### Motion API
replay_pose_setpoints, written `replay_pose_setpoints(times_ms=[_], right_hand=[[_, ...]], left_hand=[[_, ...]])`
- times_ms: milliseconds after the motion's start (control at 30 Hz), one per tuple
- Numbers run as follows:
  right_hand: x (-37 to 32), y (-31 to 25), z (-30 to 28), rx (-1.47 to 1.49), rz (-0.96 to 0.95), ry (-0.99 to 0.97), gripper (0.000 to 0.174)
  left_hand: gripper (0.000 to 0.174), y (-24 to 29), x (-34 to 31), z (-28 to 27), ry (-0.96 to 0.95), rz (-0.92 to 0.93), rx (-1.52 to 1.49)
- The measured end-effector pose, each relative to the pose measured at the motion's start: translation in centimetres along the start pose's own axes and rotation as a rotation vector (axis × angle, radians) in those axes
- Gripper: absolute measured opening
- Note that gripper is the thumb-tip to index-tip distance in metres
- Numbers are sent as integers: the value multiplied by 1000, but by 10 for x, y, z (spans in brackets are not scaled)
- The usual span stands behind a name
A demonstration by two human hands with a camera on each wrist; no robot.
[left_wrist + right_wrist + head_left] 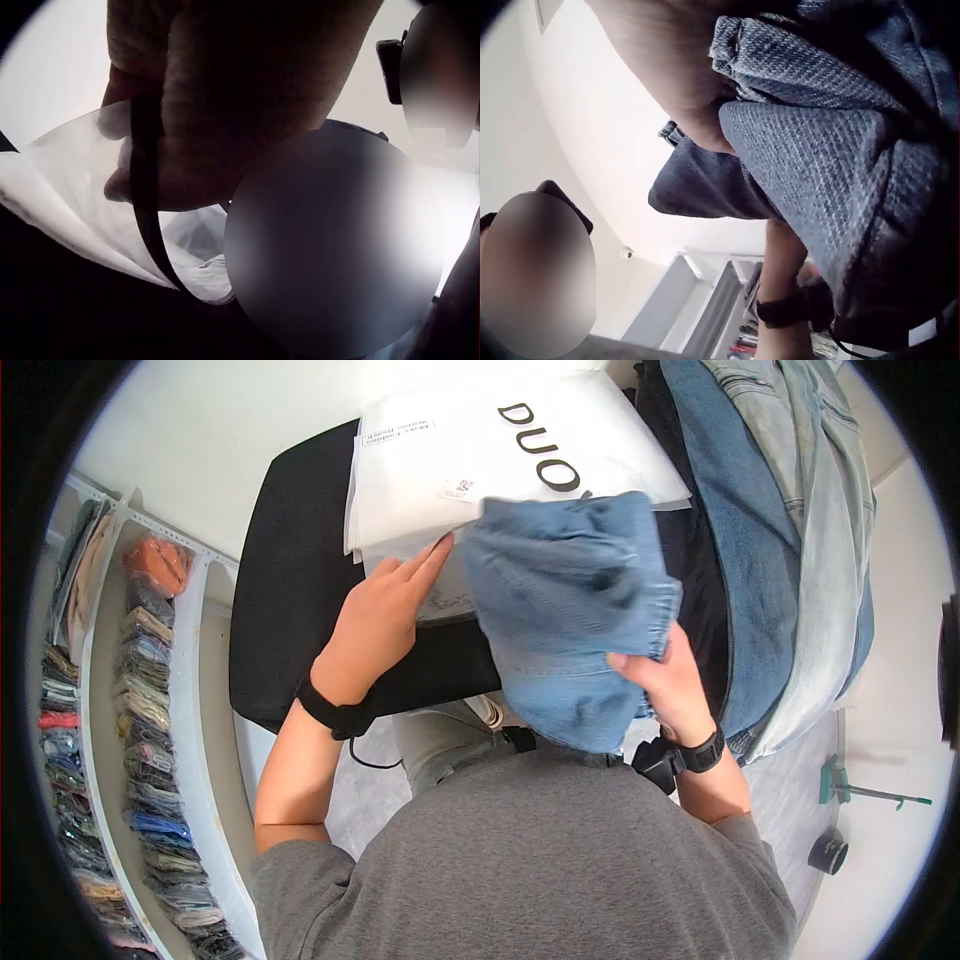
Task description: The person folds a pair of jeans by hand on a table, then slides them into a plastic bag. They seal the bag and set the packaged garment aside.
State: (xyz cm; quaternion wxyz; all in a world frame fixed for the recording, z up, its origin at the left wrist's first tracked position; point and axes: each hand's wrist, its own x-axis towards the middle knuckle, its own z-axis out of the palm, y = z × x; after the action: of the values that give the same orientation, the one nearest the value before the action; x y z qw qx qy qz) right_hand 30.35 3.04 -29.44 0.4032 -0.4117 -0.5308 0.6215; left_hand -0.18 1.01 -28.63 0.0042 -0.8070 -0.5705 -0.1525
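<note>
My right hand (675, 680) grips a folded piece of blue denim (570, 610) by its right edge, thumb on top. The denim is held above my lap and overlaps the near edge of a white plastic bag (420, 480) marked with large black letters. In the right wrist view, thick denim folds (802, 150) lie against my palm side. My left hand (380, 610) is at the bag's near edge, index and middle fingers extended. The left wrist view shows the clear film (82, 165) raised at my fingertips, the mouth gaping below; pale fingertips show through it.
The bag lies on a black-covered surface (290, 560). Several jeans (740, 540) hang over its right side. White shelves (210, 760) packed with folded clothes stand at left. A green-headed broom or dustpan (835, 780) and a black container (828, 852) are at lower right.
</note>
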Motion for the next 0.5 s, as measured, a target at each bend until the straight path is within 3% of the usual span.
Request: replay_pose_setpoints(times_ms=[67,233,333,500], right_hand=[[8,1,6,-112,-8,-153,58],[19,3,19,-114,-29,-248,55],[28,-8,16,-105,105,-272,50],[50,-1,8,-41,140,-288,46]], left_hand=[[74,6,7,-7,22,-13,56],[78,9,23,-19,242,35,-143],[75,14,25,-23,218,56,-176],[70,44,29,-25,222,155,-84]])
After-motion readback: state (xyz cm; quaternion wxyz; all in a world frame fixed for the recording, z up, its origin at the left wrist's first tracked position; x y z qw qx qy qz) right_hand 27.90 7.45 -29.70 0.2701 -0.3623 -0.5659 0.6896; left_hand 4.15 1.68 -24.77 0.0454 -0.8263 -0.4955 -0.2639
